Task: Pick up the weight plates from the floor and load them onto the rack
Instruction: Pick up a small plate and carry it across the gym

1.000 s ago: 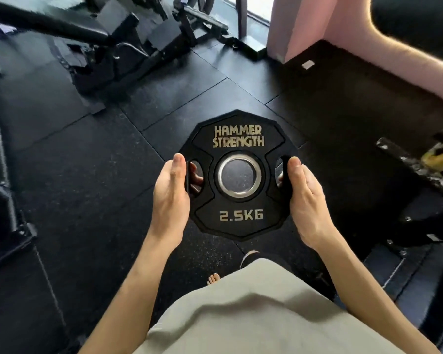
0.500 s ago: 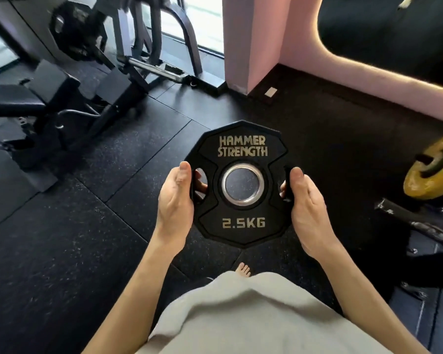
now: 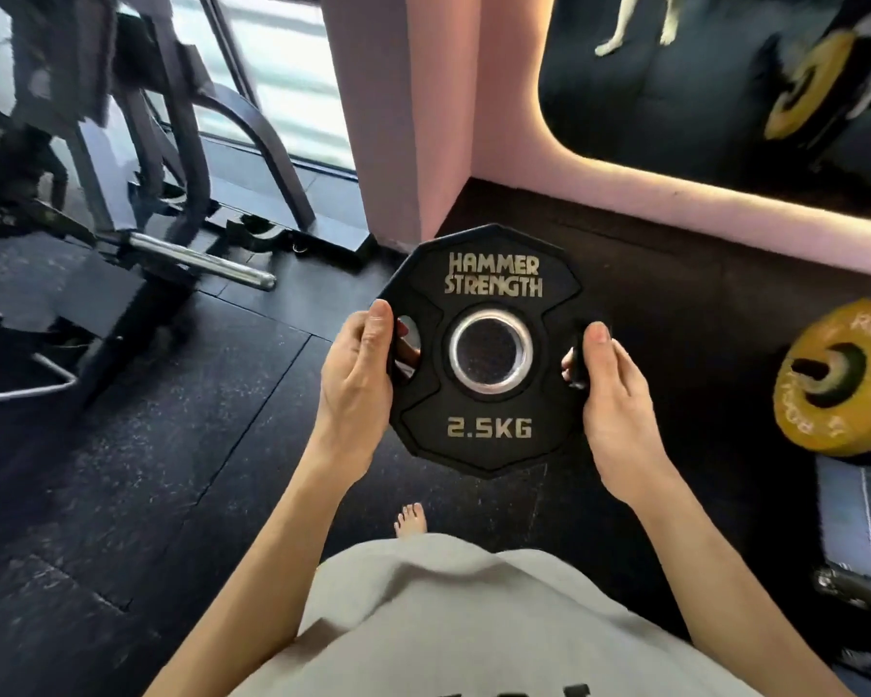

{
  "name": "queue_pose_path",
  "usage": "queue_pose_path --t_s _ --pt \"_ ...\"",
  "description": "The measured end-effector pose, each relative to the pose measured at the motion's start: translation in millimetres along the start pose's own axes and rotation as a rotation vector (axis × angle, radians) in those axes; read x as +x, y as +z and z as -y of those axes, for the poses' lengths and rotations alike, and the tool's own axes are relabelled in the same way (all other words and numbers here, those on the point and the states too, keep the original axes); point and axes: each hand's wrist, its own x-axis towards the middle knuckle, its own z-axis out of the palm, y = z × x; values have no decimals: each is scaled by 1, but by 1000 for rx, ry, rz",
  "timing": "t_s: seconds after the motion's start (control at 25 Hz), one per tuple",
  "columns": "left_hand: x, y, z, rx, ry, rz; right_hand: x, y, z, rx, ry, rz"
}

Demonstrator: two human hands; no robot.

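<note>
Both hands on it: the black multi-sided weight plate (image 3: 484,354), gold "HAMMER STRENGTH" up top, "2.5KG" below, steel-ringed centre hole, held up off the rubber floor (image 3: 137,470) in front of the body. The left hand (image 3: 355,389) and right hand (image 3: 612,399) each curl through a side grip slot, fingers mostly hidden behind. At the right edge, a yellow plate (image 3: 840,379) on a peg, partly cut off, lettering hard to read.

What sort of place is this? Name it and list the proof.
Most likely a gym. Both hands hold a black 2.5 kg plate, a yellow plate sits on a peg at the right, and a machine with a chrome sleeve stands on the rubber floor.
</note>
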Motion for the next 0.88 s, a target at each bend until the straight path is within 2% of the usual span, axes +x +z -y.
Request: queue_pose_path --t_s 0.16,0.36,0.68,0.88 --pt "118 13 -23 18 9 113 85 33 30 60 16 -92" --pt "258 62 -27 29 -4 224 213 40 52 94 -11 -206" --pt "452 193 -43 9 40 348 417 3 100 219 -52 -288" --pt "539 277 -56 6 12 485 499 -34 127 235 -53 -402"
